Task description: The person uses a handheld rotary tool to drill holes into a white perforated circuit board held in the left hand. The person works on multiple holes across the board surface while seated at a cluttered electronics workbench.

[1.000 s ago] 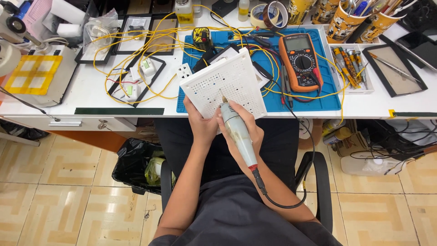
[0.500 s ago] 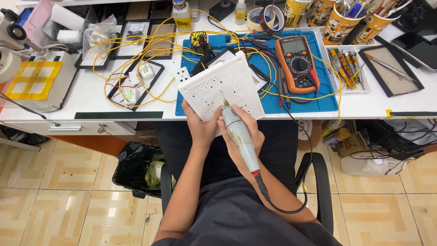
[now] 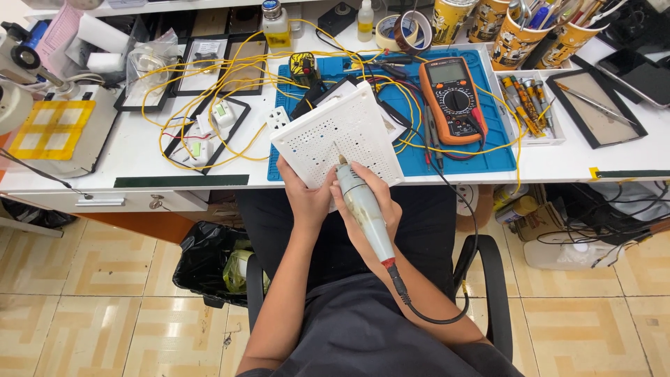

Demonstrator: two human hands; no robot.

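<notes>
i see my left hand [image 3: 307, 199] gripping a white perforated square panel [image 3: 336, 135], tilted; my right hand [image 3: 368, 202] is wrapped around a grey pen-shaped rotary tool [image 3: 363, 209], tip touching it.

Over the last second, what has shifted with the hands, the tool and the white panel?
Little: the view shifted slightly. The left hand still grips the white panel, the right hand still holds the rotary tool, tip at the panel. Multimeter and yellow wires lie as before.
</notes>
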